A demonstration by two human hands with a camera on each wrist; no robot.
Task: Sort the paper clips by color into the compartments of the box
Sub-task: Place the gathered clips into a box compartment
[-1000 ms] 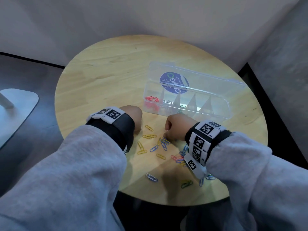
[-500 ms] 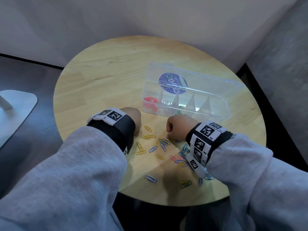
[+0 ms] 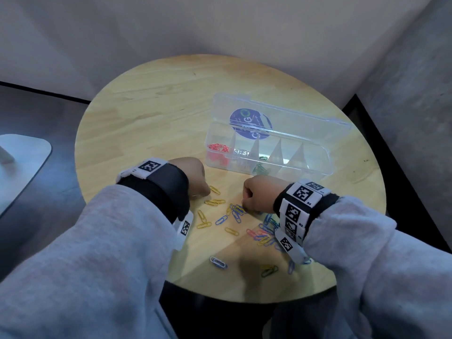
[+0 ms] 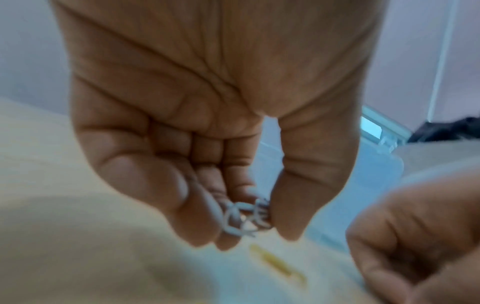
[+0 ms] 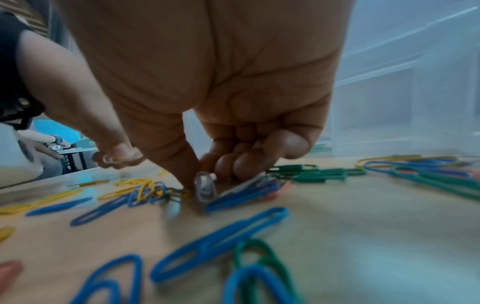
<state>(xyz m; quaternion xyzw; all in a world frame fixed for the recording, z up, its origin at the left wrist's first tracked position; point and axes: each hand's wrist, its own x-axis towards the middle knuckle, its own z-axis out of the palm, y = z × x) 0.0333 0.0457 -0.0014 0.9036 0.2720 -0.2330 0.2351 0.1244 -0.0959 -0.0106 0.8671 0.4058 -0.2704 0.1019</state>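
Loose paper clips [image 3: 234, 216] lay scattered on the round table [image 3: 146, 113] before the clear box [image 3: 318, 162]. The left hand [image 4: 207, 144] pinched a bunch of white clips [image 4: 246, 218], likely collecting one colour; the right hand [image 5: 233, 123] pinched a white clip [image 5: 205, 185] off the table. In the box, red, white and green clips each filled 1 compartment.

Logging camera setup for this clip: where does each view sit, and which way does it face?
Head: above, looking down at the round table, clear box, both sleeves and wrists.
Left wrist: under the left hand, looking along the palm at the white clips it pinches.
Right wrist: low over the table, behind the right hand pinching a white clip.
Shared: each wrist view shows the other hand.
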